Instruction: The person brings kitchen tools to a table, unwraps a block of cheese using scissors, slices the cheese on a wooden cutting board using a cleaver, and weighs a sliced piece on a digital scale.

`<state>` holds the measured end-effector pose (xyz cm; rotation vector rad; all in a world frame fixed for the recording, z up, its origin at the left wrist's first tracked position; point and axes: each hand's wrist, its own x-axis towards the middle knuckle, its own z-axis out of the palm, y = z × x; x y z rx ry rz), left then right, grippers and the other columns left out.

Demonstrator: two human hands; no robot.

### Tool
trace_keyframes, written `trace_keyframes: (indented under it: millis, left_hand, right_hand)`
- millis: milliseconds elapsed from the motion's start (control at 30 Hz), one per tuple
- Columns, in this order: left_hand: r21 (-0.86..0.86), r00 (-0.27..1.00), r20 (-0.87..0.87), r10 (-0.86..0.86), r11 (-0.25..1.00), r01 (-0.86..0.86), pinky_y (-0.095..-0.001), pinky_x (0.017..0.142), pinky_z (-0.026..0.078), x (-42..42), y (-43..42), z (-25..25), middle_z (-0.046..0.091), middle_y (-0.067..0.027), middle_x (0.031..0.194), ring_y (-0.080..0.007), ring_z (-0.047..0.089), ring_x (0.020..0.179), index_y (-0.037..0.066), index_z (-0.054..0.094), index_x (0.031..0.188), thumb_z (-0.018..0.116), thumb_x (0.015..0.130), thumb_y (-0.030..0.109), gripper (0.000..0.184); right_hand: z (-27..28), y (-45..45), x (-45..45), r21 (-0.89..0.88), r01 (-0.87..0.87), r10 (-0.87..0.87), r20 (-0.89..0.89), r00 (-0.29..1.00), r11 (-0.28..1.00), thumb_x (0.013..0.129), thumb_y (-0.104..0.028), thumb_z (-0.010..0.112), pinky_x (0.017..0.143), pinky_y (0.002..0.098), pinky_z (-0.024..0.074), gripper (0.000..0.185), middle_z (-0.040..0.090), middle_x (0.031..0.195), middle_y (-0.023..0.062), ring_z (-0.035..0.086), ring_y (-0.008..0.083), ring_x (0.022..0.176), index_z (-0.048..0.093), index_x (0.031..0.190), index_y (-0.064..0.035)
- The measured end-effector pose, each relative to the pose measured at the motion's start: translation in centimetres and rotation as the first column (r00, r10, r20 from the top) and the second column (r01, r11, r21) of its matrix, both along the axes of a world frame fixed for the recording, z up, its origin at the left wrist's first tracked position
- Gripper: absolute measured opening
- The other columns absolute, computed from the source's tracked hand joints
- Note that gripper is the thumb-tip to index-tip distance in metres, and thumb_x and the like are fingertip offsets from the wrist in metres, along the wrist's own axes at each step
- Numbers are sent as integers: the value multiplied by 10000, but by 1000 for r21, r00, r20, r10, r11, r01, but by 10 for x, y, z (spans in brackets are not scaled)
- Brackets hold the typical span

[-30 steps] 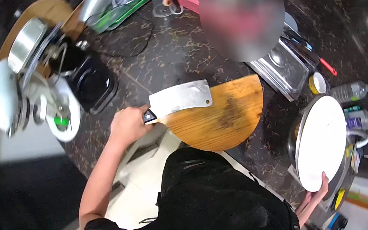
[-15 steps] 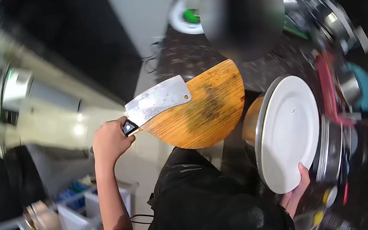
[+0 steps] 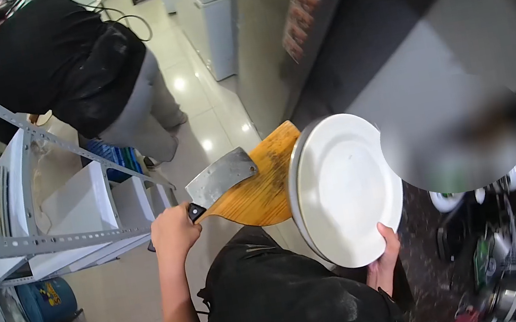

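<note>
My left hand (image 3: pixel 175 231) is closed round the black handle of a cleaver (image 3: pixel 222 176) and the handle end of a wooden cutting board (image 3: pixel 266 190). The cleaver's blade lies over the board's upper left part. On the right, my right hand (image 3: pixel 386 251) grips the lower edge of a white oval plate (image 3: pixel 349 190), with the thumb on its face. Behind the plate shows the rim of another round, grey-edged dish (image 3: pixel 299 205), which overlaps the board's right end. The fingers beneath the plate are mostly hidden.
At the upper left a person in black (image 3: pixel 71 62) bends beside a metal shelf rack (image 3: pixel 66 241). A white freezer (image 3: pixel 208 26) stands at the top. A dark marble counter (image 3: pixel 427 276) with pans and dishes runs along the lower right. A blurred patch covers part of the right side.
The view has swung from the counter towards the aisle and rack. The plate has come closer to the board and now overlaps its end in view. Both hands keep their holds.
</note>
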<state>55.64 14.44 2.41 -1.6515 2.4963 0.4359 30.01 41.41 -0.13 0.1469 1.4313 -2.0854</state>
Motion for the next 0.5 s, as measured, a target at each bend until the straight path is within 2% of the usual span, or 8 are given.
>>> trace_keyframes:
  millis: [67,133,267,367,400,467,500]
  left_hand:
    - [35,989,6,150,988,-150,-437,662,497,7,-45,1,632,-162,735,-348,617,745,65,632,824,654,624,127,210]
    - [31,986,-6,165,986,-164,-428,669,498,3,-80,5,640,-165,759,-350,620,765,65,644,848,639,640,129,217]
    - [115,952,30,304,945,-305,-427,695,500,-9,-137,2,647,-176,787,-352,623,790,58,653,875,649,644,161,253]
    - [153,882,-16,471,873,-464,-428,715,497,-19,-162,-25,649,-194,813,-359,622,804,37,654,881,684,634,192,293]
    - [152,878,-17,479,869,-471,-428,715,497,-25,-171,-38,649,-194,813,-359,622,804,37,654,881,684,634,192,293]
    - [252,807,-214,551,829,-499,-418,683,496,-48,-206,-74,629,-230,735,-363,627,727,-34,629,875,690,607,189,354]
    - [284,798,-224,559,821,-495,-400,651,493,-64,-228,-87,625,-241,718,-367,634,709,-64,616,885,686,642,209,372]
  right_hand:
    - [-6,-78,-20,-39,-117,118,25,993,992,736,-130,608,857,366,478,660,513,1179,199,560,291,1029,342,1303,75]
    - [-6,-129,-34,-57,-170,172,34,984,984,736,-127,608,856,362,479,651,520,1171,194,564,288,1021,348,1299,71]
    - [-11,-216,-59,-68,-277,282,82,956,958,737,-114,605,849,352,488,623,540,1143,182,577,278,997,369,1286,61]
    - [-12,-267,-72,-91,-330,340,132,931,939,737,-103,604,839,349,498,603,553,1123,176,587,270,979,383,1275,58]
    - [-8,-286,-77,-84,-353,362,137,922,932,739,-100,603,833,348,501,596,556,1115,174,590,266,972,387,1272,57]
    - [-7,-348,-98,-76,-412,419,147,896,908,742,-96,601,822,347,509,583,564,1101,169,597,259,958,395,1266,55]
    - [-11,-381,-111,-79,-427,434,146,889,901,742,-96,601,822,347,509,583,564,1101,169,597,259,958,395,1266,55]
